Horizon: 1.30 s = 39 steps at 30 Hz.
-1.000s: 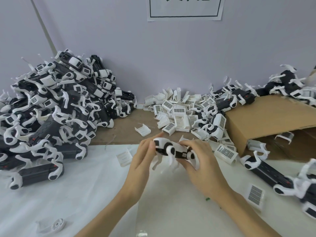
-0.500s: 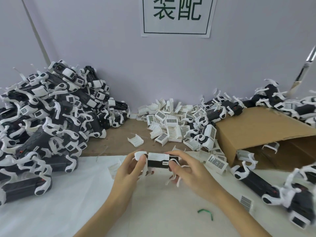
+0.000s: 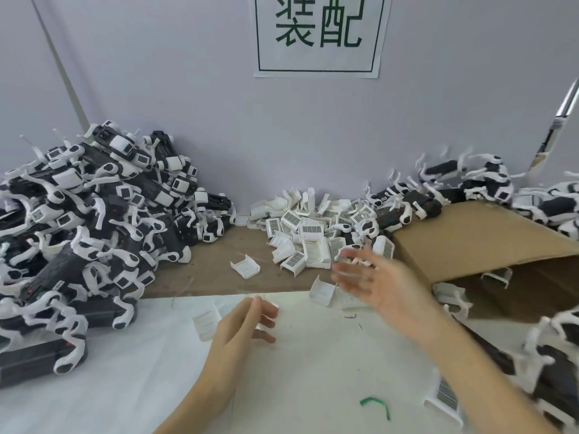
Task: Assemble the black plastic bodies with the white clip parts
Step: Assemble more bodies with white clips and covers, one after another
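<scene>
Presently, findings as seen from my head camera:

Right fingers: spread and blurred by motion; I grip nothing with my right hand [image 3: 380,285], which hangs above the near edge of the loose clip heap, palm turned leftward.

Left fingers: loosely parted, slightly curled, gripping nothing; my left hand [image 3: 239,332] sits low over the white sheet [image 3: 125,386].

Between the hands: a single white clip part [image 3: 322,290] lies at the sheet's far edge, just beside my right fingers; whether they touch it I cannot tell.

Beside left hand: another white clip [image 3: 206,321] lies on the sheet just left of my fingertips, apart from them.

White clip parts: main heap [image 3: 308,233] lies on the brown board [image 3: 213,267] against the wall, several with barcode labels facing up; one stray clip [image 3: 245,266] lies alone to its left.

Black plastic bodies: a large pile [image 3: 81,233] with white clips fitted occupies the left side, reaching onto the sheet; more lie at the far right [image 3: 551,364], blurred.

Cardboard box [image 3: 476,242]: on its side at right, further black-and-white units [image 3: 407,208] resting along its top edge.

Green scrap [image 3: 374,404]: lies on the sheet near my right forearm.

Wall sign [image 3: 319,34]: white paper with green characters, above the clip heap.
</scene>
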Motion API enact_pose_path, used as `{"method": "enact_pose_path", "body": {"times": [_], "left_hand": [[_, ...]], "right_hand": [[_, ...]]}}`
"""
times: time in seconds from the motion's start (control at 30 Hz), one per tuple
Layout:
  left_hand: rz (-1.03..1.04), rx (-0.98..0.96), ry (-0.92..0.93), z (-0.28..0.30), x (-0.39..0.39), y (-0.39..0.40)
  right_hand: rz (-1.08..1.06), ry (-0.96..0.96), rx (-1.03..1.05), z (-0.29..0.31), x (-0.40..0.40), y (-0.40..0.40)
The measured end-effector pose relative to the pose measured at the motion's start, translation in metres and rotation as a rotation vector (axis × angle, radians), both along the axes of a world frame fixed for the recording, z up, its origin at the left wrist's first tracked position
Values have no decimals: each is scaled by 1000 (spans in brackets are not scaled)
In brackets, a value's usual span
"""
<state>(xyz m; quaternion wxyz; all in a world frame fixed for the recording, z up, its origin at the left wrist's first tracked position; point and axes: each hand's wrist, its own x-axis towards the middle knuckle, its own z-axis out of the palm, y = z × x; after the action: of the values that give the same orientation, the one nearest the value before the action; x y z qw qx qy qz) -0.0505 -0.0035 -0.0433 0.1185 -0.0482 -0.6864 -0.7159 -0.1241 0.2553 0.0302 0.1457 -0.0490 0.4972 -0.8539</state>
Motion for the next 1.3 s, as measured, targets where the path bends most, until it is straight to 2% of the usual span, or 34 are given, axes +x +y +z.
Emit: {"method": "enact_pose_path", "body": {"times": [0.13, 0.27, 0.33, 0.47, 0.53, 0.63, 0.7, 0.8, 0.87, 0.93, 1.0, 1.07, 1.17, 1.23, 1.3], "left_hand": [[71, -242, 17, 4, -1, 5], [348, -606, 81, 16, -45, -11], [456, -961, 59, 28, -81, -34], [543, -1961, -175, 65, -141, -103], [501, -2247, -302, 75, -158, -133], [459, -2397, -441, 70, -169, -147], [469, -2460, -394, 67, -165, -142], [468, -2494, -160, 65, -155, -135], [428, -2398, 40, 68, -146, -126], [391, -2157, 271, 70, -132, -108], [391, -1833, 503, 67, -114, -84], [407, -1557, 650, 61, -92, -56], [362, -1310, 714, 50, -55, -13], [312, -1223, 700, 39, -33, 10], [305, -1161, 692, 27, -17, 24]], "right_hand": [[28, -95, -11, -45, 18, -36], [-3, -88, 1, -60, 16, -45], [-19, -92, -15, -62, 15, -45], [-25, -96, -60, -66, 12, -42], [-24, -89, -64, -66, 12, -40], [-11, -82, -77, -68, 11, -38], [0, -81, -81, -69, 12, -38], [2, -82, -69, -69, 12, -38], [-4, -83, -65, -69, 13, -38], [-11, -79, -51, -67, 15, -39], [-11, -62, -35, -66, 18, -40], [-12, -20, -20, -64, 22, -42], [36, 6, -26, -58, 31, -47], [119, 16, -54, -53, 37, -50], [121, 106, 13, -52, 41, -50]]}}
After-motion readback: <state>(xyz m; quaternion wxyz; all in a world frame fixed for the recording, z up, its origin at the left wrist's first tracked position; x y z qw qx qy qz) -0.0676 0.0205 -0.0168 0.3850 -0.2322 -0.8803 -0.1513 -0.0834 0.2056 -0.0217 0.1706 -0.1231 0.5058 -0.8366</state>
